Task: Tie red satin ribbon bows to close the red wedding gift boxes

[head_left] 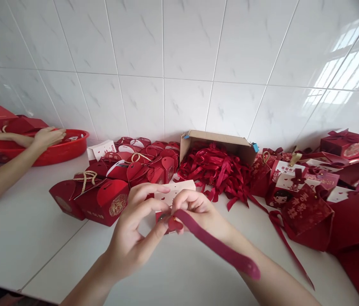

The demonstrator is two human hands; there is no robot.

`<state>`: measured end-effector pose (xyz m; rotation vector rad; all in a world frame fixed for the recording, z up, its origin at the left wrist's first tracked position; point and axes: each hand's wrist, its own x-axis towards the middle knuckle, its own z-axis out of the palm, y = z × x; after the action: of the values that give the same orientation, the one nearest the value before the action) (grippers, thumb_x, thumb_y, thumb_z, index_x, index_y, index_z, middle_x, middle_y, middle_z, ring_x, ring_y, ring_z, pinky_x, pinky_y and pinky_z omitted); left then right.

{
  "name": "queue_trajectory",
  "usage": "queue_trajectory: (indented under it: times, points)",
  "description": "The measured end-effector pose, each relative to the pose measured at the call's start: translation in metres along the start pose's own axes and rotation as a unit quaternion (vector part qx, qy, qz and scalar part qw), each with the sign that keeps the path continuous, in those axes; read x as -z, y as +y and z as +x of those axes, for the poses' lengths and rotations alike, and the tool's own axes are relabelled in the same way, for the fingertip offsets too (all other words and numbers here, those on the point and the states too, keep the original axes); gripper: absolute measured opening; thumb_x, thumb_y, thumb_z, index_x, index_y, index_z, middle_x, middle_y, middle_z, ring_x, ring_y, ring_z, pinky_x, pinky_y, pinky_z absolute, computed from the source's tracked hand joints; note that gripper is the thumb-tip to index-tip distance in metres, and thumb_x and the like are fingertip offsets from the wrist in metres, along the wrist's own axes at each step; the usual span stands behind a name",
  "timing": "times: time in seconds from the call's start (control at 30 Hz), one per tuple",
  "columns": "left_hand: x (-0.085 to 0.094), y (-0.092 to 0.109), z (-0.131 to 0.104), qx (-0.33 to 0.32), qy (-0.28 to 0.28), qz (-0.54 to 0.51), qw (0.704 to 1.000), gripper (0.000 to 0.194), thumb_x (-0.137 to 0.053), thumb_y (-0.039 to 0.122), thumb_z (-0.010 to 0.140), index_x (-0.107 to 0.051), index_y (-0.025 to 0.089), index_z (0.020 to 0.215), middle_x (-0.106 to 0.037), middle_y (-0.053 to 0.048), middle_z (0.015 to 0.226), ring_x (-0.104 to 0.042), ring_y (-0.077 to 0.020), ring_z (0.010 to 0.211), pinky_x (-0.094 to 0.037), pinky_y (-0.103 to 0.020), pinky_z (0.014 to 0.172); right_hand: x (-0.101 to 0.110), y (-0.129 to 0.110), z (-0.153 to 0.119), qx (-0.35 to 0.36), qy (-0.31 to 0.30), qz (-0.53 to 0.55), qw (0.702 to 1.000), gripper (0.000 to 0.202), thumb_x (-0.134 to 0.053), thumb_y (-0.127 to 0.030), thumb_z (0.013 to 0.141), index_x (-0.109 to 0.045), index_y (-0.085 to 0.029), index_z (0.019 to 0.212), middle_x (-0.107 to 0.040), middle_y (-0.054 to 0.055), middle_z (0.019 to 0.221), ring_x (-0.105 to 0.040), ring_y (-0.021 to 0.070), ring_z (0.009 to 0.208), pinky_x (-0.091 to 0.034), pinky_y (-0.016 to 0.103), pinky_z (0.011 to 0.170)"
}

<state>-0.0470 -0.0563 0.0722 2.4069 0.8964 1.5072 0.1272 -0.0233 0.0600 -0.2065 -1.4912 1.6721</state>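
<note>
Two bare hands meet above the table (61, 263), the forearms cut off by the bottom edge. A dark red ribbon (217, 246) runs from the fingertips across the right wrist; the right hand (196, 210) has it between curled fingers. The left hand (139, 229) brings thumb and fingertips to the same spot, but whether it pinches the ribbon or a red tab there cannot be told. Just beyond, a box (184, 186) with a pale, heart-dotted panel is mostly hidden by the hands. At right, gift boxes (306, 212) overlap, some cut off by the edge. Farther back, red boxes (103, 199) crowd together, and a heap of ribbons (214, 170) hides the inside of a carton (217, 137). At far left, another person's arms (16, 168) reach over a basin (77, 151), its contents largely concealed.
</note>
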Motion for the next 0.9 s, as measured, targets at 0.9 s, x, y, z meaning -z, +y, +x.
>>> queue_trajectory:
  times: [0.9]
  points:
    - [-0.008,-0.062,0.015,0.267,-0.02,-0.099,0.958,0.072,-0.075,0.041,0.071,-0.039,0.025,0.132,-0.053,-0.012,0.125,-0.052,-0.0283,0.119,-0.046,-0.042,0.096,0.056,-0.051,-0.014,0.14,0.111,-0.423,0.888,0.016,-0.06,-0.034,0.089,-0.065,-0.02,0.083,-0.058,0.009,0.103,-0.058,0.0209,0.099,-0.053,0.035,0.078]
